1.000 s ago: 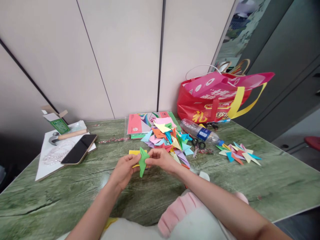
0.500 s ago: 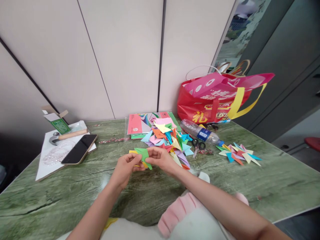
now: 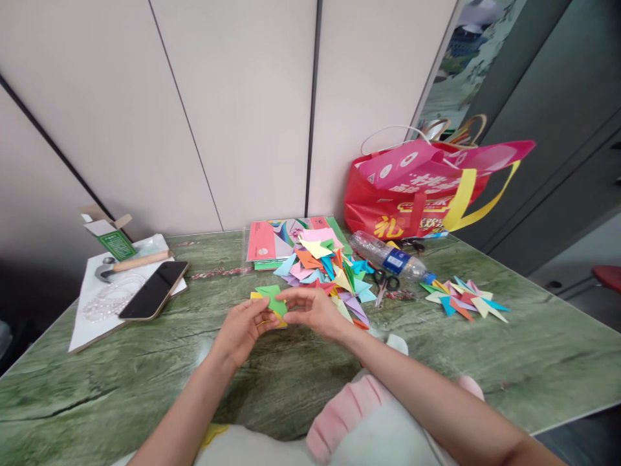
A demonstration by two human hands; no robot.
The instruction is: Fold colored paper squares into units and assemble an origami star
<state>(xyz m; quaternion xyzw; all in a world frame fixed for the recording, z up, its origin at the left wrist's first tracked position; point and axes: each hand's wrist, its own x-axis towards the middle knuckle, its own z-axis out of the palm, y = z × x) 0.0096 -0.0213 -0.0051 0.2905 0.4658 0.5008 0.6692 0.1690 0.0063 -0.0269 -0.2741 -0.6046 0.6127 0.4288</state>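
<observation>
Between my two hands is a folded piece of green paper [image 3: 272,296], with folded yellow paper [image 3: 280,320] showing at its edges. My left hand [image 3: 244,331] pinches the papers from the left, its thumb on top. From the right, the fingers of my right hand [image 3: 314,312] close on the green piece's right edge. Just behind lies a heap of folded colored papers [image 3: 330,268], partly covered by my right hand. Farther right, a flat cluster of pointed folded papers [image 3: 466,299] rests on the table.
Scissors [image 3: 385,285] and a plastic bottle [image 3: 395,257] lie right of the heap, before a red bag [image 3: 412,194]. Packs of colored paper [image 3: 264,243] lie at the back. On the left are a phone [image 3: 154,290], a hammer [image 3: 140,261], clear beads [image 3: 109,301] and a small box [image 3: 115,243].
The green paper's corner that pointed down past my right fingers no longer sticks out; the piece looks more compact. My hands have otherwise stayed in place.
</observation>
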